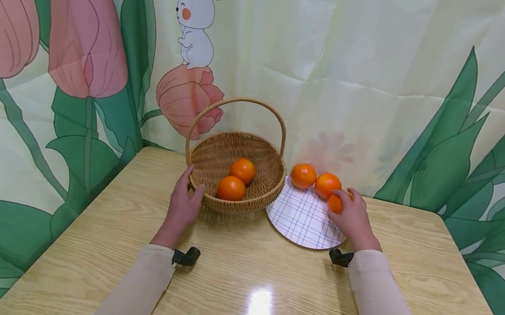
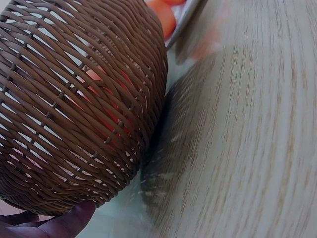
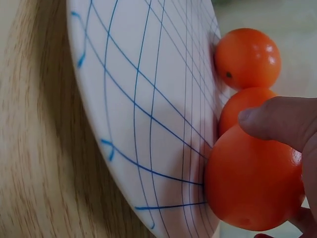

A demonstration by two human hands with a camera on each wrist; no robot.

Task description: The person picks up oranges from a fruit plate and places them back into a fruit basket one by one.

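A wicker basket (image 1: 253,205) with a tall arched handle stands on the table, holding two oranges (image 1: 231,189). My left hand (image 1: 185,206) rests against its left side; in the left wrist view the thumb (image 2: 79,218) touches the outer weave. To the right lies a white plate (image 1: 301,222) with blue crossing lines. My right hand (image 1: 355,220) grips an orange (image 3: 252,183) at the plate's right side, thumb over its upper part. Beyond it on the plate sit two more oranges (image 1: 303,176), one partly hidden by the held orange in the right wrist view.
The wooden table (image 1: 227,276) has a bright light reflection near its front. Behind it hangs a curtain (image 1: 364,76) printed with tulips and a rabbit, close to the table's back edge. The basket handle (image 1: 242,100) rises before the curtain.
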